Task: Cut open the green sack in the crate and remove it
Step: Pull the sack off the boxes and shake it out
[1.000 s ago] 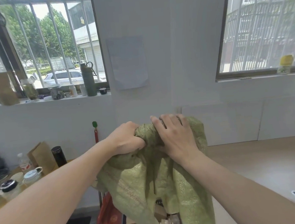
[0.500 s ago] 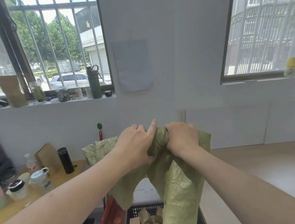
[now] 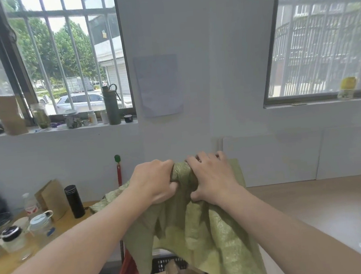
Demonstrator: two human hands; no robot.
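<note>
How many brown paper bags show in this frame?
2. The first bag stands on the left windowsill; the second bag stands on the wooden table, just left of the black flask. More may be hidden behind the arms.

Left grip (image 3: 155,182), right grip (image 3: 212,177), forearms (image 3: 86,239): all bare.

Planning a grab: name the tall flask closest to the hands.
The black flask on the wooden table, beside the brown paper bag; the dark green flask stands on the left windowsill.
</note>
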